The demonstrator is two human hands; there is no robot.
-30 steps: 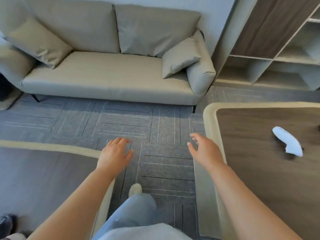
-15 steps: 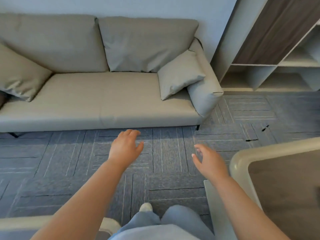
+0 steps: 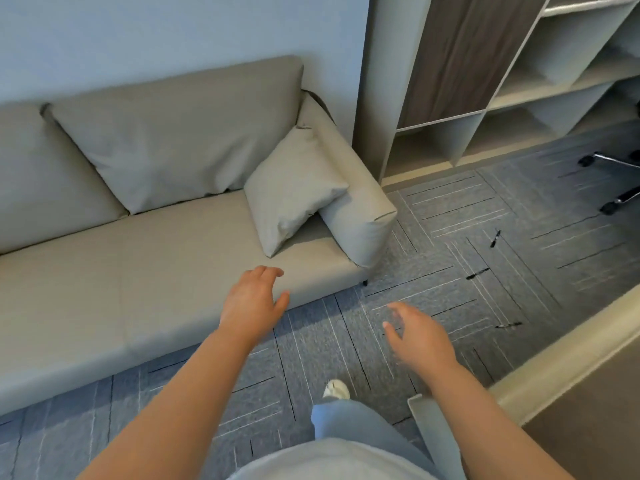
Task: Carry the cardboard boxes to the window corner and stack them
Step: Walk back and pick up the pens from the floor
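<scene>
- The left hand reaches forward, palm down, fingers relaxed and slightly apart, holding nothing. It hovers over the front edge of the sofa seat.
- The right hand is out beside it, a little nearer the body, fingers loosely spread and also empty, above the carpet.
- Beyond the left hand, a cushion leans against the sofa's arm.
- Past the right hand, three dark pens lie apart on the carpet.
- Farther off on that side stand open shelves and a chair's wheeled base.
- A table edge runs just outside the right forearm.
- Below and between the hands, a pale shoe shows on the carpet.
- Where the cardboard boxes are cannot be told from this view.
</scene>
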